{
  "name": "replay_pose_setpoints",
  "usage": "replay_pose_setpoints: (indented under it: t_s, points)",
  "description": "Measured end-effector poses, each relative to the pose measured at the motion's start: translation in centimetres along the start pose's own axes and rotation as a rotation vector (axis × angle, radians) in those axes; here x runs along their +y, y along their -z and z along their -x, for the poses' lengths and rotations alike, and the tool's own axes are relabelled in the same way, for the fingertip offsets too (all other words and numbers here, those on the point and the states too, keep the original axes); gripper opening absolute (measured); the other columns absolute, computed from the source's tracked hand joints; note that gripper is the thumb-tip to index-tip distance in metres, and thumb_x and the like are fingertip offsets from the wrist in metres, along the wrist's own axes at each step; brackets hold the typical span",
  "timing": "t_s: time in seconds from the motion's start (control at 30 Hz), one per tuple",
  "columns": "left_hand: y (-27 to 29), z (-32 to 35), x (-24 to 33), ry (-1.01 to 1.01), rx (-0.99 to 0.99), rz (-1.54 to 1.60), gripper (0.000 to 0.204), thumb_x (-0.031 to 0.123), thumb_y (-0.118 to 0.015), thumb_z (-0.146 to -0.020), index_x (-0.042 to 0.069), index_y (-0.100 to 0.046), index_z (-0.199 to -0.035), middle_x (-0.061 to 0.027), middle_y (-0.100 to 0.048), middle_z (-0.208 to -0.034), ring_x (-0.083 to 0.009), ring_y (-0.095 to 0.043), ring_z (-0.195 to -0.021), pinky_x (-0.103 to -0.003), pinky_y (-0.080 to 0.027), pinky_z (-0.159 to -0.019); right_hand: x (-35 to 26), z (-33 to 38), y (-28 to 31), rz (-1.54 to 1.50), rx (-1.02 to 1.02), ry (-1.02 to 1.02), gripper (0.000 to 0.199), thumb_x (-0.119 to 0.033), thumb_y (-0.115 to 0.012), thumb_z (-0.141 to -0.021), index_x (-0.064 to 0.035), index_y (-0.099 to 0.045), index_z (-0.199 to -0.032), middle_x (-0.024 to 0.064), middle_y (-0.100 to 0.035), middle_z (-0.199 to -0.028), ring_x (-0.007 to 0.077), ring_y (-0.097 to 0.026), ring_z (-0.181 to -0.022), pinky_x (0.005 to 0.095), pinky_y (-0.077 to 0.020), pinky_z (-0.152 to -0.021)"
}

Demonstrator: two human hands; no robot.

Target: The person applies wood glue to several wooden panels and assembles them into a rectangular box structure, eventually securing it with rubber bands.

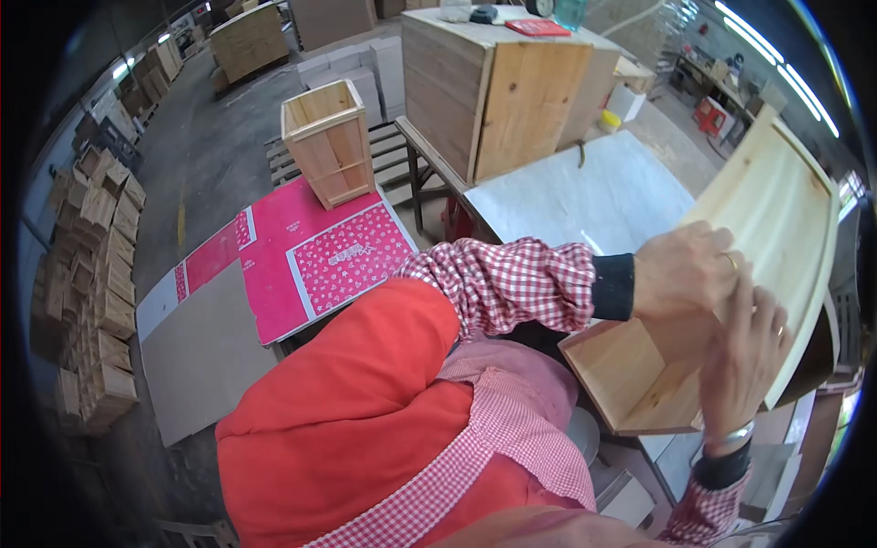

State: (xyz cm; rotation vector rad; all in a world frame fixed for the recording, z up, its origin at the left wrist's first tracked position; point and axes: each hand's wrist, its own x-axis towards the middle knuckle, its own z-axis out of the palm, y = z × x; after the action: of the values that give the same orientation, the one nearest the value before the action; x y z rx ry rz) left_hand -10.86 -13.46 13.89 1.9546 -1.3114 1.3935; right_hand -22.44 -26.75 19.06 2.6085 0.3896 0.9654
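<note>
Open wooden box (617, 370) directly beneath both hands, its cavity showing; pale panel (776, 219) rises along the box's right side, close against the fingers. Left fingers (722, 247) curled in, over the box's far rim beside the panel; cannot tell whether they grip anything. Right fingers (761, 315) long and slightly bent, little gap between them, overlapping the panel at the box's right; any hold cannot be told. Box: plain light-brown boards, tilted. Panel: yellowish, smooth, raised border, leaning; whether joined to the box, unclear. Beyond the box, a desk (585, 196) with a pale, glossy top; farther beyond and left of the box, a large wooden cabinet (534, 100). Well left of the box, pink cardboard (283, 224) under an upright wooden bin (331, 151); farthest left of it, stacked wooden pieces (105, 283) on grey floor (210, 137). Strip lights (776, 64) high beyond the box, to its right.
</note>
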Motion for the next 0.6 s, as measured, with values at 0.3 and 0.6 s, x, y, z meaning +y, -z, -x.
replay_pose_setpoints:
  t_s: [0.3, 0.6]
  points:
    - [5.4, 3.9, 2.1, 0.066, 0.26, 0.466, 0.018, 0.029, -0.065, -0.083, 0.016, -0.069, -0.095, 0.0047, -0.066, -0.094, -0.0166, -0.058, -0.099, -0.043, -0.038, -0.094, 5.7, 6.1, -0.7, 0.075, 0.038, -0.052, 0.057, 0.009, -0.062, -0.071, -0.006, -0.065, -0.125, 0.012, -0.05, -0.088, 0.0303, -0.058, -0.079, 0.0421, -0.0465, -0.069]
    - [10.2, 6.0, 1.6, 0.115, 0.792, 1.435, 0.005, 0.035, -0.072, -0.091, 0.03, -0.073, -0.092, 0.0213, -0.069, -0.093, 0.0053, -0.057, -0.089, -0.035, -0.023, -0.11, 7.8, 10.2, -2.5, 0.089, 0.048, -0.175, 0.06, 0.012, -0.067, -0.071, -0.0085, -0.067, -0.128, 0.0091, -0.048, -0.083, 0.0245, -0.056, -0.072, 0.037, -0.0471, -0.065]
